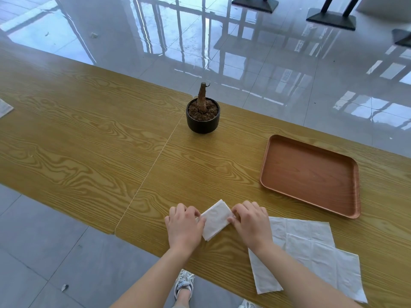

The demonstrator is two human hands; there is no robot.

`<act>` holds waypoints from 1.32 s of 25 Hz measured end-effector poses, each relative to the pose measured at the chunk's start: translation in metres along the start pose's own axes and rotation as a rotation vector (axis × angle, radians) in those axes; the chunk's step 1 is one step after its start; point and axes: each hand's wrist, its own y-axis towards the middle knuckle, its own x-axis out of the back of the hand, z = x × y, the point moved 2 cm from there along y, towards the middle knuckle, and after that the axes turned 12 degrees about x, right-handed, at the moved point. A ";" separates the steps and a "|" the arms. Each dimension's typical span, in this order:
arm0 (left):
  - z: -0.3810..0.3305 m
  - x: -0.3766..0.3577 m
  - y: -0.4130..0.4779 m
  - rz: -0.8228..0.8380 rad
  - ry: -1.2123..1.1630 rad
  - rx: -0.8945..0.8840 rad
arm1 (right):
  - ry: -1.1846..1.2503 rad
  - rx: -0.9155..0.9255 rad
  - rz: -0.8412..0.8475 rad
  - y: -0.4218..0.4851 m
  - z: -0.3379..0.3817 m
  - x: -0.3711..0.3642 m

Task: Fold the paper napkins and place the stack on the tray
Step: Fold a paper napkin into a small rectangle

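A white paper napkin (pixel 215 220), folded into a small rectangle, lies on the wooden table near its front edge. My left hand (pixel 183 225) pinches its left edge and my right hand (pixel 251 223) presses on its right edge. Several unfolded white napkins (pixel 311 254) lie overlapping just right of my right forearm, which covers part of them. A brown rectangular tray (pixel 353 170) sits with nothing in it to the right, beyond the loose napkins.
A small black pot (pixel 202 123) with soil and a bare stump stands at the table's far edge, behind the folded napkin. Another piece of white paper (pixel 4 107) shows at the far left. The wooden table (pixel 89 141) stretches left.
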 end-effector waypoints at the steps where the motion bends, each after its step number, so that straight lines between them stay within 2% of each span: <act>1: -0.001 0.000 -0.001 0.020 -0.003 0.014 | 0.005 -0.012 -0.009 0.004 -0.003 0.003; 6: -0.006 -0.003 -0.014 0.105 -0.030 -0.010 | 0.094 -0.072 -0.092 -0.006 0.008 0.012; 10: 0.003 -0.003 -0.018 0.121 -0.068 -0.107 | 0.076 0.033 0.042 -0.037 0.032 -0.005; 13: 0.006 -0.001 -0.012 0.092 -0.010 -0.258 | 0.025 0.076 0.095 -0.036 0.036 -0.008; 17: 0.003 -0.003 -0.007 0.036 0.080 -0.406 | 0.005 0.090 0.074 -0.027 0.031 -0.005; 22: -0.017 -0.002 -0.003 -0.080 0.165 -0.516 | -0.006 0.059 0.034 -0.013 0.015 0.001; 33: -0.045 0.013 0.031 -0.160 0.315 -0.447 | 0.011 0.023 0.017 0.036 0.010 0.002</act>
